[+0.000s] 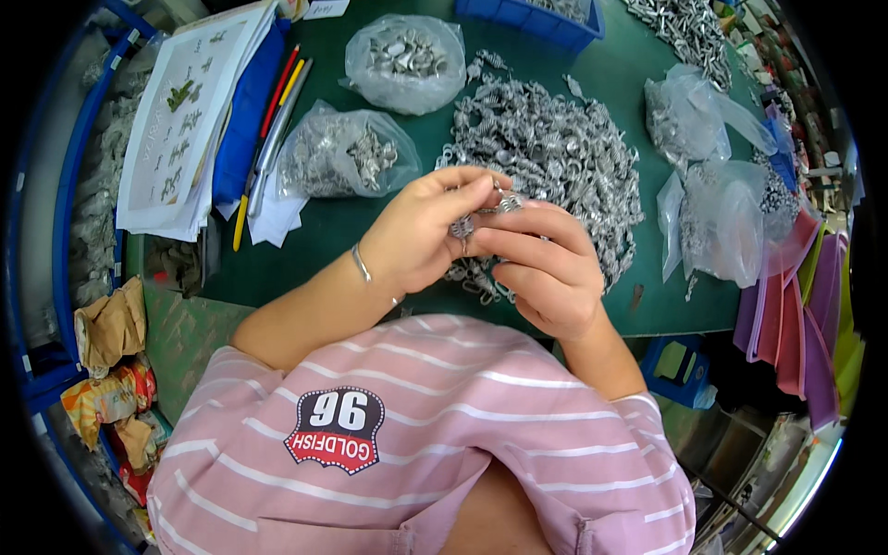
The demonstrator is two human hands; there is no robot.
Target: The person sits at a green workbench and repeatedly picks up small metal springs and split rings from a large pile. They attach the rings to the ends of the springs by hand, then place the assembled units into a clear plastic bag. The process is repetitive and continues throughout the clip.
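Both hands meet above the near edge of a large heap of small silver metal pieces. My left hand is closed, its thumb and fingertips pinching a small ribbed silver metal piece that has a ring or link on it. My right hand is closed as well, thumb and fingers pressed against the same linked pieces from the right. Another ribbed silver part shows between the two hands. The fingers cover part of what is held, so how the pieces join cannot be made out.
Open plastic bags of metal parts stand at the left, one farther back and one nearer. More bags lie at the right. A blue bin is at the back. Papers, pens and pliers-like tools lie far left on the green table.
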